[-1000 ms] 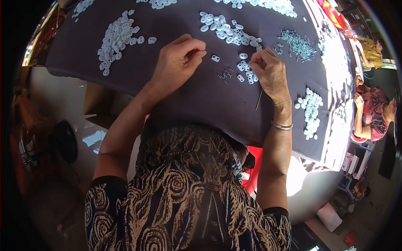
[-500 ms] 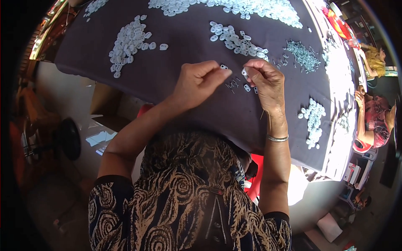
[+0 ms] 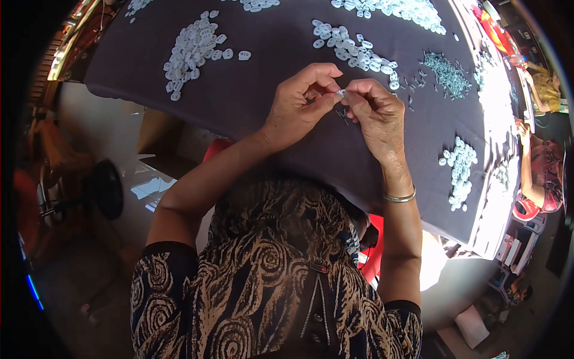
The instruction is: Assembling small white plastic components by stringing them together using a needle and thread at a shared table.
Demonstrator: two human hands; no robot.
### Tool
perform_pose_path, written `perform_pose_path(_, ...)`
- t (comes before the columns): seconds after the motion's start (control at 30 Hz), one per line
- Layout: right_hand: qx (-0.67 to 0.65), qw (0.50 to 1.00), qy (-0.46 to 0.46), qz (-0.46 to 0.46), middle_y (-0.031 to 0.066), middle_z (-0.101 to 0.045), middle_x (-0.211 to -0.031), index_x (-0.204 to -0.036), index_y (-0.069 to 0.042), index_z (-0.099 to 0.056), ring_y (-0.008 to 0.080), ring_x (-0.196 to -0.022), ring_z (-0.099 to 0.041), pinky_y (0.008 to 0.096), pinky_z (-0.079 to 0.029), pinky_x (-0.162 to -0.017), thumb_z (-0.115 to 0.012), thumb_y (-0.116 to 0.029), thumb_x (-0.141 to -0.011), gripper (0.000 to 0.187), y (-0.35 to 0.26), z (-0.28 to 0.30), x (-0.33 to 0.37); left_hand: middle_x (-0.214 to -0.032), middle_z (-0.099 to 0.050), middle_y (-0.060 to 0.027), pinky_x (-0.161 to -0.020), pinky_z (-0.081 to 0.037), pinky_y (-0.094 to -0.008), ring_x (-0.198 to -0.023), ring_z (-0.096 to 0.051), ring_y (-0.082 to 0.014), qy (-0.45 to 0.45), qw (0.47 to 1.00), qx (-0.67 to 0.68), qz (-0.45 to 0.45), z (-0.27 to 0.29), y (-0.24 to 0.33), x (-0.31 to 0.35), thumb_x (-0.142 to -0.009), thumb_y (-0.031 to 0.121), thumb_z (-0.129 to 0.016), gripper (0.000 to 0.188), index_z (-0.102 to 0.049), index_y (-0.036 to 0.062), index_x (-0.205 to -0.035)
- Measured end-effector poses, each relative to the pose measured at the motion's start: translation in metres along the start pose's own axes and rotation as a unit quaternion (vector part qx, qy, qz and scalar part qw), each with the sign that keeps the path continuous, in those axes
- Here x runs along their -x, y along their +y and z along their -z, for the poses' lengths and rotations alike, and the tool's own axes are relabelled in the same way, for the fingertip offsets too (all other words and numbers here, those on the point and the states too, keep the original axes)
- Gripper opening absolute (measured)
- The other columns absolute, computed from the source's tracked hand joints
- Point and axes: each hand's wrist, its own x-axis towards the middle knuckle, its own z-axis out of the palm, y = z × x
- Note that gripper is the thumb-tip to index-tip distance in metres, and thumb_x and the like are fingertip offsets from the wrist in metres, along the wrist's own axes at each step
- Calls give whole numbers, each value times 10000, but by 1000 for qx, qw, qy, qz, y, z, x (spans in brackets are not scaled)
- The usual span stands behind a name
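My left hand (image 3: 304, 99) and my right hand (image 3: 379, 116) meet above the dark tablecloth. Both are closed in a pinch, fingertips together on a small white plastic piece (image 3: 341, 93), mostly hidden by the fingers. A few thin metal pins or screws (image 3: 344, 115) lie on the cloth just below the fingertips. Beyond my hands is a heap of white oval pieces with two holes (image 3: 353, 49). To the right lies a pile of small greyish metal pins or screws (image 3: 447, 75), some scattered toward my right hand.
More white pieces form heaps at the left (image 3: 194, 51), the far edge (image 3: 400, 11) and the right (image 3: 460, 173). The dark cloth (image 3: 269, 54) covers the table. At the right another person's arm (image 3: 529, 173) reaches to the table. A dark round object (image 3: 107, 188) stands at the left.
My hands have come together, fingertips now meeting on a white piece. Before, they were apart, with a white piece at each hand's fingertips. The view has shifted slightly.
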Motion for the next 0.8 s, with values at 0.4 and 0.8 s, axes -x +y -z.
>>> perform_pose_path(0.4,-23,999,-11,-35,-12,-597,-732,-893,-31,-620,21,-587,-489,174,-392,-503,-558,-52,-902,66,3,-4,2,-872,-597,-8,-621,-470,-185,-770,-561,-33,-2,994,73,76,3,0,0,-851,-34,-612,307,-546,45,-1141)
perform_pose_path(0.8,21,984,171,41,-15,-605,-765,-910,-41,-619,27,-613,-478,172,-377,-521,-595,-57,-902,30,13,49,-14,-863,-601,-22,-629,-472,-210,-753,-560,-69,39,997,9,64,29,-4,-10,-873,-9,-606,257,-559,44,-1120)
